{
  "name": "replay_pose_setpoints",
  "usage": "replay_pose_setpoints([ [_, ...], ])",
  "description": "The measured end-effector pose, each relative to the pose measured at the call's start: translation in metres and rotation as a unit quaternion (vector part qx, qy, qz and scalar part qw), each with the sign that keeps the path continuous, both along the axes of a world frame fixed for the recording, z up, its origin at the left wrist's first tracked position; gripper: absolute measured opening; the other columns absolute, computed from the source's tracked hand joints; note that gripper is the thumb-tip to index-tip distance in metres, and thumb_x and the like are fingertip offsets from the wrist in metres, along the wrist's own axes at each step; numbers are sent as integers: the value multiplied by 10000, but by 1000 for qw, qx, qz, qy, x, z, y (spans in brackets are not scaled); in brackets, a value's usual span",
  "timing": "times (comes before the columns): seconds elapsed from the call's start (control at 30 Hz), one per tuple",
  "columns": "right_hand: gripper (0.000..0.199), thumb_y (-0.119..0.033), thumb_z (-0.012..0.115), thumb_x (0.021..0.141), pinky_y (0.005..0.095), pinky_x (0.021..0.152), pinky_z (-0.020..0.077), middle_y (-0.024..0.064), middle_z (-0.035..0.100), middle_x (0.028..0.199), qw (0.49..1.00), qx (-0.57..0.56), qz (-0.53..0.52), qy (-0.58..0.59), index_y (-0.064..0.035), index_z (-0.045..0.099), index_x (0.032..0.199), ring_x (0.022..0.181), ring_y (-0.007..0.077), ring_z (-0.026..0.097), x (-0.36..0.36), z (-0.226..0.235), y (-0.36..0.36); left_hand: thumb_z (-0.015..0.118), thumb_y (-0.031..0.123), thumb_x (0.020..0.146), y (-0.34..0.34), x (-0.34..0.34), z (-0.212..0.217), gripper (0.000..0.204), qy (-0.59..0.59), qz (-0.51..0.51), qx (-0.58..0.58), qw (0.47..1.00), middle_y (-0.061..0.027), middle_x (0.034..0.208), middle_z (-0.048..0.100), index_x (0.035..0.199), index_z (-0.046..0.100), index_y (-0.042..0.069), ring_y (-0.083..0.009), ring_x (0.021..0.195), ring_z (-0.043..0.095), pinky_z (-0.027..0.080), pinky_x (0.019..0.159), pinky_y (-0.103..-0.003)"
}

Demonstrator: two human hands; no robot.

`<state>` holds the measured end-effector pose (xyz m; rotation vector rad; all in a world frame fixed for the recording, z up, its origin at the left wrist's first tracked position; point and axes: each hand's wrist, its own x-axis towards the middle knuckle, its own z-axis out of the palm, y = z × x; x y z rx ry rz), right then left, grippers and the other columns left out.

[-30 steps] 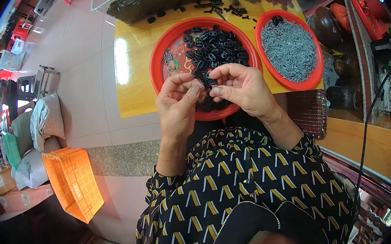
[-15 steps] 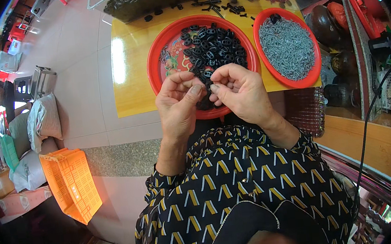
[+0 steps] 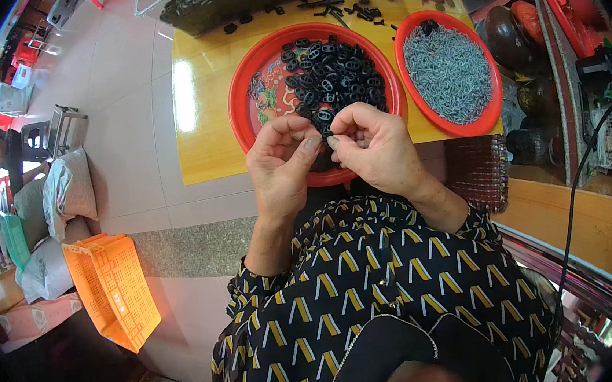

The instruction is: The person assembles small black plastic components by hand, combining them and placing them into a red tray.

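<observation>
Over the near side of a round red tray, my left hand and my right hand face each other with thumbs and forefingers pinched. Their fingertips are close together. Whatever lies in the pinches is too small and dark to make out against the pieces behind. Many small black oval pieces with two holes are heaped in the tray, whose bottom has a coloured print. To its right, a second red tray holds a heap of small grey metal screws, with a black piece at its far edge.
Both trays rest on a yellow tabletop. Clear bins of dark parts line its far side, with loose black bits before them. An orange crate stands on the floor at left. A black cable hangs at right.
My fingertips have drawn slightly closer together over the round tray. My right hand has shifted a little left, and its fingers are more tightly curled.
</observation>
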<state>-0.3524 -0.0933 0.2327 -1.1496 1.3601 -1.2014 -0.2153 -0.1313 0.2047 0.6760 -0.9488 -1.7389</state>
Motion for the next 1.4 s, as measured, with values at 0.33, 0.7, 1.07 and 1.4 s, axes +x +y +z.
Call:
replay_pose_setpoints([
  [0.33, 60, 36, 545, 779, 180, 521, 476, 12, 538, 737, 996, 57, 12, -62, 10, 511, 822, 616, 68, 574, -3, 4, -2, 567, -82, 753, -1, -4, 5, 156, -125, -4, -58, 990, -24, 799, 561, 891, 529, -22, -74, 737, 535, 436, 660, -189],
  [0.7, 59, 29, 535, 784, 180, 505, 476, 35, 553, 701, 994, 18, -87, -63, 6, 511, 833, 596, 77, 570, -36, -10, -3, 588, -22, 723, -58, -7, 1, 184, -378, 54, -251, 890, -73, 804, 589, 902, 597, 21, -168, 710, 546, 434, 644, -268],
  [1.07, 93, 30, 519, 787, 179, 513, 472, 48, 542, 743, 993, 42, -82, -75, 22, 500, 878, 606, 88, 572, -39, -17, 4, 514, -61, 613, -96, -26, -10, 267, -505, -37, -562, 654, -140, 846, 577, 851, 604, 17, -328, 759, 525, 442, 674, -361],
  [1.4, 173, 14, 505, 798, 176, 507, 441, 34, 541, 757, 990, 18, -102, -97, 16, 494, 970, 605, 72, 539, -37, -17, 2, 517, 5, 828, -47, -9, -4, 164, -126, -67, 52, 988, -12, 808, 580, 975, 588, 18, -79, 630, 538, 442, 567, -187],
])
